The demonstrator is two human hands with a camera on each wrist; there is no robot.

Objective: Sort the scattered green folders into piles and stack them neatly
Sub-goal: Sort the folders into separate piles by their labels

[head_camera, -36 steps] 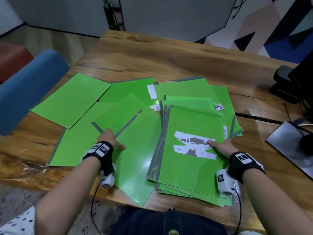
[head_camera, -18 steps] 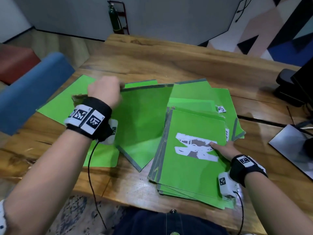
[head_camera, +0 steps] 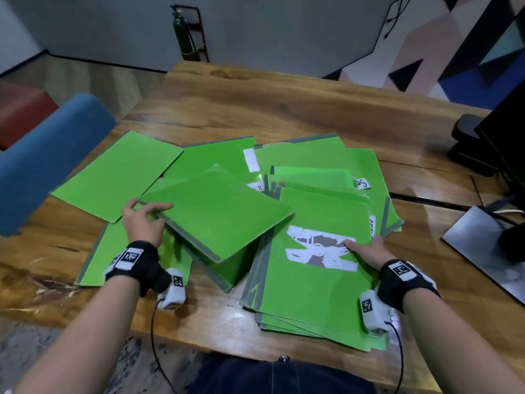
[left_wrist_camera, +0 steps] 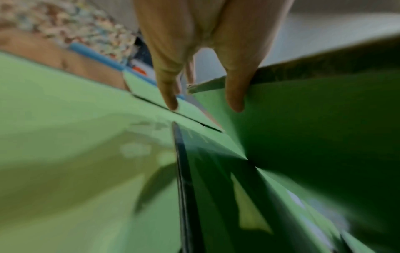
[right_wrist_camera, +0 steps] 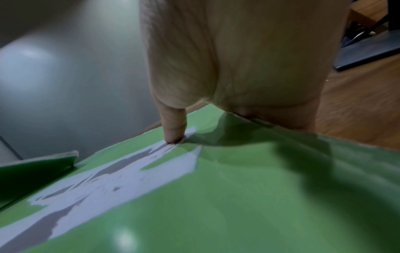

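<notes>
Left hand: the left hand [head_camera: 145, 220] pinches the near-left edge of a lifted folder [head_camera: 218, 214], fingers on top and thumb beneath, holding it tilted above the scattered folders [head_camera: 119, 172].
Right hand: the right hand [head_camera: 366, 251] lies with straight fingers on the pile [head_camera: 312, 282], a fingertip on its torn white label [head_camera: 321, 251]; it holds nothing.
Just changed: half a second ago the lifted folder stood raised high and further left; now it is lowered, and its right corner overlaps the pile's left edge.
Meaning: judging by this, one more folder is about to join the pile, while several others lie loose on the worktop [head_camera: 255, 109], so much sorting is left.
Task things: the pile sits near right; the loose folders spread left and far.
Left wrist view: it shows the thumb [left_wrist_camera: 236, 95] under the folder's grey edge, hidden from the head view.
Right wrist view: it shows the fingertip [right_wrist_camera: 173, 135] touching the label, and the lifted folder's corner at left.
</notes>
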